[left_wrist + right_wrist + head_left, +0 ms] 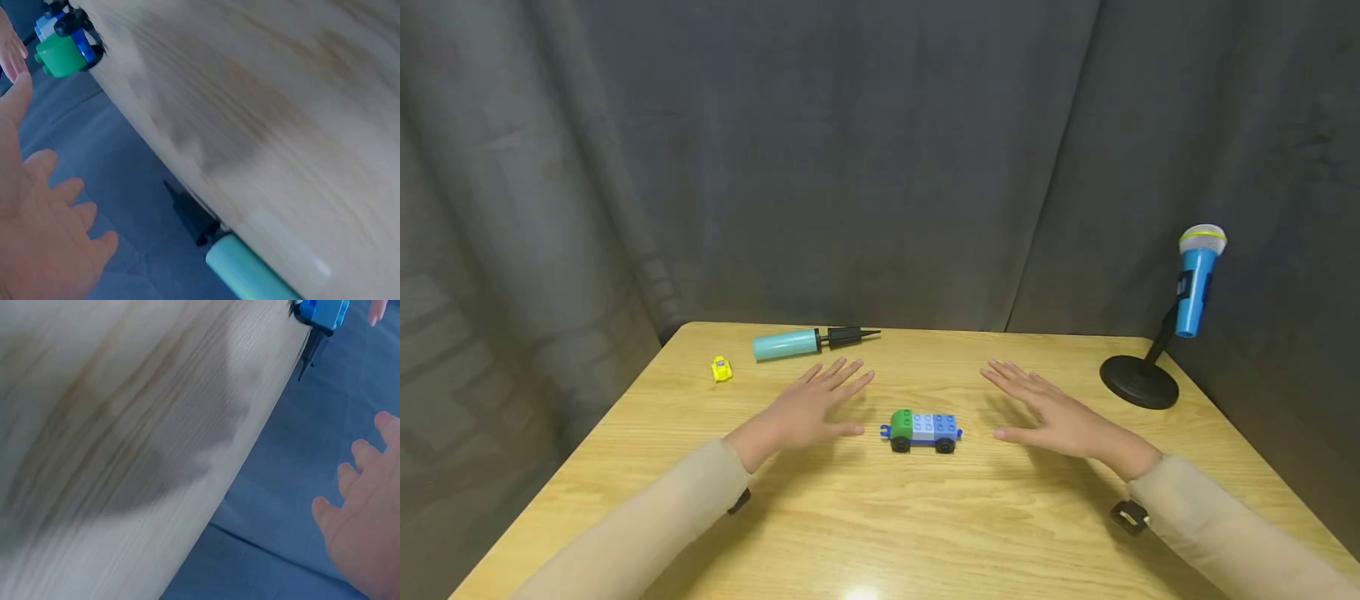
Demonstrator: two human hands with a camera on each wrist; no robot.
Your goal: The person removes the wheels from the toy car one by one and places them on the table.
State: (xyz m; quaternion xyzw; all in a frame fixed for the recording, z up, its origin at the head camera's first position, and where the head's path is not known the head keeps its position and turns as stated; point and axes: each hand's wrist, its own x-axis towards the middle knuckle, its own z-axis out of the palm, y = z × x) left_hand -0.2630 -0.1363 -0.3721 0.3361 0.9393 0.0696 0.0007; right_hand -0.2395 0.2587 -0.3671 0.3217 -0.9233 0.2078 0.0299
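A toy block car (923, 428) with a green front, light blue and blue blocks and black wheels stands on the table between the two hands. To its left my left hand (808, 411) hovers above the tabletop, fingers spread, holding nothing. On the other side my right hand (1060, 412) is likewise raised with straight fingers and touches nothing. The left wrist view shows the car's green block (62, 55) beyond the left thumb. In the right wrist view, the car's blue end (325, 311) appears at the top, apart from the right fingers.
Toward the back edge lies a turquoise hand pump (786, 344) with a black nozzle. A small yellow toy car (721, 368) sits at the back left. A blue toy microphone (1197, 287) on a black stand (1138, 382) rises at the right. Grey curtains surround the wooden table (820, 533).
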